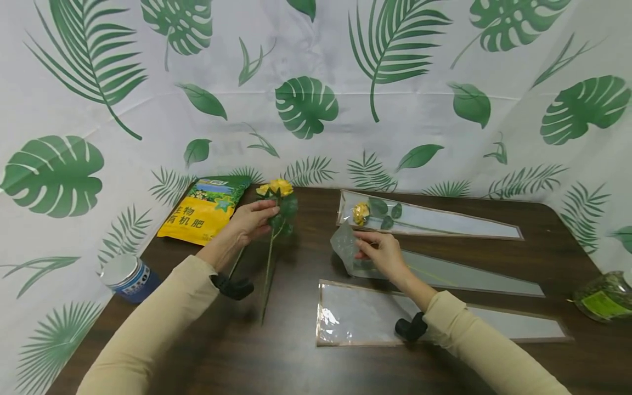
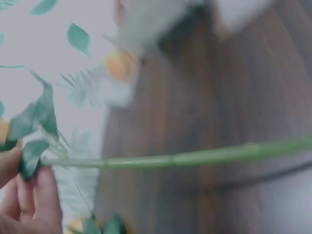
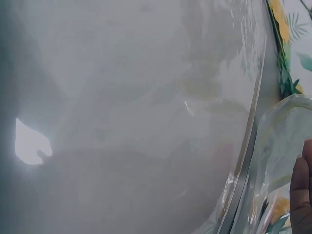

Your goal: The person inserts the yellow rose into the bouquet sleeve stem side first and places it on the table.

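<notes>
My left hand (image 1: pixel 253 219) pinches a yellow rose (image 1: pixel 280 187) just under its bloom, with the green stem (image 2: pixel 204 158) hanging down over the table. Close behind it, a second yellow rose (image 2: pixel 78 226) shows partly, mostly hidden by the hand and the first flower. My right hand (image 1: pixel 384 253) grips the wide end of a clear, pale flower sleeve (image 1: pixel 345 249), which is lifted off the table and puffed out. The rest of that sleeve lies flat, tapering rightward. In the right wrist view, only fingers (image 3: pixel 301 195) show at the right edge, against the clear film.
Behind the lifted sleeve lies another sleeve (image 1: pixel 474 226) with a yellow rose (image 1: pixel 361 213) inside. A flat sleeve (image 1: pixel 355 315) lies in front. A yellow fertilizer bag (image 1: pixel 197 214) and blue can (image 1: pixel 130 278) stand left, a green-labelled jar (image 1: pixel 604 299) right, on the brown table (image 1: pixel 291 362).
</notes>
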The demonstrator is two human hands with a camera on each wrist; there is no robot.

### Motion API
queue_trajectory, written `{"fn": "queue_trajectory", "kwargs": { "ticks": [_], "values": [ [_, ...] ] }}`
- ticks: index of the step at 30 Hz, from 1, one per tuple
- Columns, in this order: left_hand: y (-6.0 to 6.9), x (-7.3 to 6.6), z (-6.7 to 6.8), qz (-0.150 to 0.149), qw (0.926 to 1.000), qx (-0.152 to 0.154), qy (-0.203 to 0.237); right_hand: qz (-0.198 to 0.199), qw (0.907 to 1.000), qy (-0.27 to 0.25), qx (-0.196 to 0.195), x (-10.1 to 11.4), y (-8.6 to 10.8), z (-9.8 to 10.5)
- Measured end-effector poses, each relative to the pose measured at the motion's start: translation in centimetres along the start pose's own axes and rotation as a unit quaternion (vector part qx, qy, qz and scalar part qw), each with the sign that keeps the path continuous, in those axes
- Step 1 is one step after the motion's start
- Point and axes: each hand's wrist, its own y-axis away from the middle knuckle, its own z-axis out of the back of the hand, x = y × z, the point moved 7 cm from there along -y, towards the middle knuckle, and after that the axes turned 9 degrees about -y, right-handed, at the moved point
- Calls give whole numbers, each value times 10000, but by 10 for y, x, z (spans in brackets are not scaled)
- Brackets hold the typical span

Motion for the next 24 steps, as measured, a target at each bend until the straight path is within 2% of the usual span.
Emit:
{"fn": "queue_trajectory", "kwargs": {
  "ticks": [1,2,3,5,7,11,14,15,17,20,24],
  "values": [
    [1,-5,0,18,9985,-136,527,22,10000,18,1,0,0,0],
    [2,-10,-1,14,9938,-259,1084,24,10000,8,-8,-3,-1,1],
    [3,-15,-1,1,9859,-361,1636,22,10000,-23,-18,-7,-2,1],
    [5,-25,0,-46,9627,-565,2647,18,10000,-47,-37,-15,-5,2],
    [6,-33,1,-122,9378,-753,3388,15,10000,-30,-61,-24,-7,4],
    [6,-42,4,-255,8946,-1051,4335,4,10000,9,-88,-33,-9,5],
    [5,-45,7,-326,8620,-1110,4935,37,10000,4,-90,-34,-10,4],
    [5,-45,8,-349,8544,-1143,5057,47,9999,7,-90,-34,-10,3],
    [6,-45,10,-377,8519,-1261,5069,63,9999,6,-81,-34,-10,2],
    [8,-43,10,-406,8532,-1400,5009,83,9999,-49,-104,-33,-9,2],
    [11,-37,4,-498,8642,-1598,4744,184,9997,-92,-117,-29,-10,0]
  ]
}}
